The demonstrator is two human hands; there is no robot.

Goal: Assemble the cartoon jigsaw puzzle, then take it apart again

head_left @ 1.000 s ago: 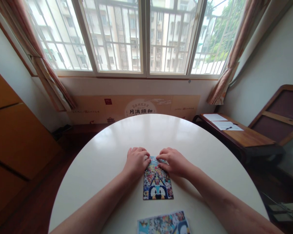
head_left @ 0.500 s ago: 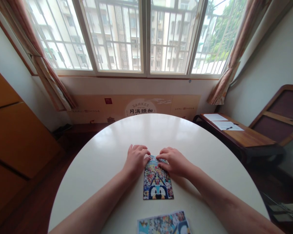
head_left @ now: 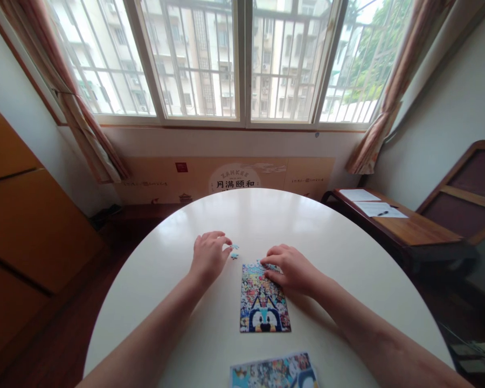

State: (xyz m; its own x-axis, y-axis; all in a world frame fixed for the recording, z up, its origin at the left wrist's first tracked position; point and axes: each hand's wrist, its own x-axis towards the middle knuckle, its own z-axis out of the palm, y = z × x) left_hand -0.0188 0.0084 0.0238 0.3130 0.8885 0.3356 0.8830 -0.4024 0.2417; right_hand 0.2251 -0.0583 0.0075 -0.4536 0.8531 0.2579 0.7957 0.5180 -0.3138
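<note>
A small jigsaw puzzle (head_left: 262, 302) lies flat on the round white table (head_left: 161, 334), showing a blue cartoon dog's face and a crowd of tiny colourful figures. My left hand (head_left: 210, 256) is to the left of its top edge, with thumb and forefinger curled at a light-blue puzzle piece (head_left: 235, 247). Just below that, a second light-blue puzzle piece (head_left: 235, 256) rests on the tabletop. Over the puzzle's upper right corner is my right hand (head_left: 289, 267), fingers bent and touching it; the hand hides part of that corner.
Near the table's front edge lies a picture sheet (head_left: 272, 372) with a similar print, cut off by the frame. To the right, a wooden side table (head_left: 424, 229) holds papers (head_left: 382, 209) and a pen. A printed cardboard panel (head_left: 145, 183) stands beyond the table, below the window.
My left hand has moved left, away from the puzzle's top edge. Two light-blue pieces now show beside its fingertips, apart from the puzzle. My right hand has stayed at the upper right corner.
</note>
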